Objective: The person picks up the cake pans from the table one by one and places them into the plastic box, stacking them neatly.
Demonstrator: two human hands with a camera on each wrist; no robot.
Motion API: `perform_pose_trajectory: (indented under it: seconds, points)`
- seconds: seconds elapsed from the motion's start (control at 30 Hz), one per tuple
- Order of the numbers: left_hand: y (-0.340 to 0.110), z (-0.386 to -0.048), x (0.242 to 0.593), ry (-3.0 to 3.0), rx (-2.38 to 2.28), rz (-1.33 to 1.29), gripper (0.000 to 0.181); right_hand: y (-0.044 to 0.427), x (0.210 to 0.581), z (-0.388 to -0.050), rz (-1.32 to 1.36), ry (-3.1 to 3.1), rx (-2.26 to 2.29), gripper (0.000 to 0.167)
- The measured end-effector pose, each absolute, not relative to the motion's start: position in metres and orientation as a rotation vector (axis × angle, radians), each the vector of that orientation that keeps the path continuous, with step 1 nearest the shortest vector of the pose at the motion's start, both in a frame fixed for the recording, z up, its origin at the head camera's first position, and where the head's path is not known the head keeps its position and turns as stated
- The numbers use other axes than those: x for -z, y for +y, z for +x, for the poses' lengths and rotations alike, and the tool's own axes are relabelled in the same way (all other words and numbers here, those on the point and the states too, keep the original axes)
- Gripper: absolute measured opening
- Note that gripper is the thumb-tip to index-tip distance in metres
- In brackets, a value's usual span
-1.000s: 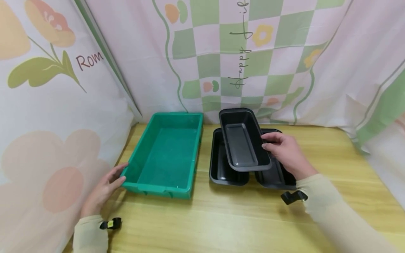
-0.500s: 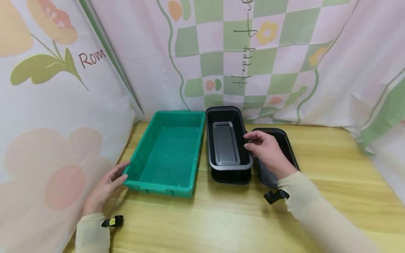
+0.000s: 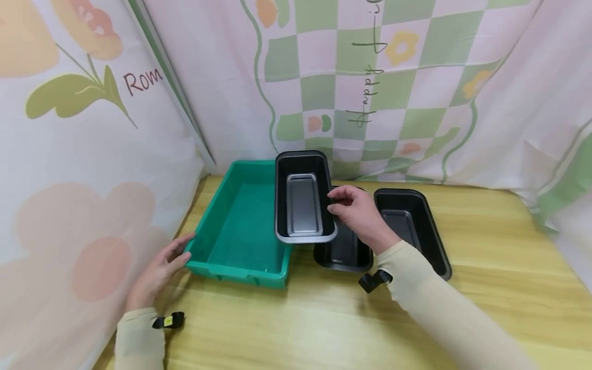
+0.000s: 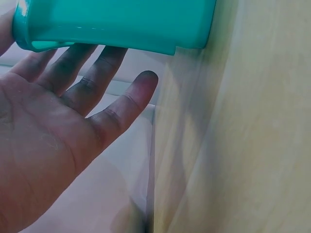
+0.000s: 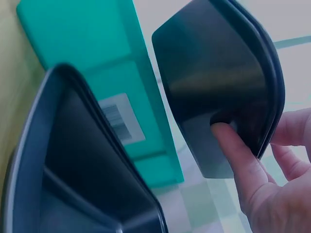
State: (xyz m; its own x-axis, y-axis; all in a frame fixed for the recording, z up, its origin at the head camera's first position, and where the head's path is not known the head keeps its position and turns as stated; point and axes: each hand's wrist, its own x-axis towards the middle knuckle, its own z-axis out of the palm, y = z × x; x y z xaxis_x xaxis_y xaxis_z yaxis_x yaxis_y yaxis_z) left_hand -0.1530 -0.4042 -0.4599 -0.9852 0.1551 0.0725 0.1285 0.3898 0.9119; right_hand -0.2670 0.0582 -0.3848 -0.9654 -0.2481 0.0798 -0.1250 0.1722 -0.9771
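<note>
Two hands, right (image 3: pixel 362 211) pinching pan (image 3: pixel 302 205), left (image 3: pixel 159 268) spread against tray (image 3: pixel 240 223), wood tabletop (image 3: pixel 296 324), floral curtains (image 3: pixel 388 97).

Tray (image 3: pixel 240 226): solid teal green, with a white label (image 5: pixel 121 119) bearing dark stripes. Held loaf pan (image 3: pixel 303 205): black, floor with a greyish sheen. Middle pan (image 3: pixel 343 252) and right-hand pan (image 3: pixel 402 218): plain black too. Tabletop (image 3: pixel 305 308): yellowish tan, wood-grain streaks. Back curtain (image 3: pixel 314 92): pale pinkish white, sage-and-white checks, wavy green lines, yellow flower (image 3: pixel 401 47) with white centre, dark script (image 3: pixel 367 97). Left curtain (image 3: pixel 60 149): whitish, peach blossoms, olive leaves (image 3: pixel 69 103), reddish-brown "Rom" lettering (image 3: pixel 143 81). Left sleeve (image 3: pixel 140 339), right sleeve (image 3: pixel 439 293): plain cream. Left wrist mount (image 3: pixel 178 319): black, yellow patch (image 3: pixel 168 320). Right wrist mount (image 3: pixel 375 280): black.
</note>
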Motion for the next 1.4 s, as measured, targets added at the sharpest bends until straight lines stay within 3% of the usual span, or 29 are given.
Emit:
perform_pose_trajectory:
  seconds: [0.77,1.13,1.4]
  points:
    - [-0.403,-0.154,0.465,2.6,-1.831,0.259,0.049,-0.052,0.398,-0.275,-0.268,2.224,1.874,0.019]
    - [-0.388,-0.152,0.463,2.291,-2.274,0.413,0.045,-0.07,0.405,-0.275,-0.239,2.225,1.827,0.014]
    - [-0.385,-0.152,0.461,2.348,-2.253,0.392,0.046,-0.08,0.406,-0.275,-0.265,2.249,1.764,0.014]
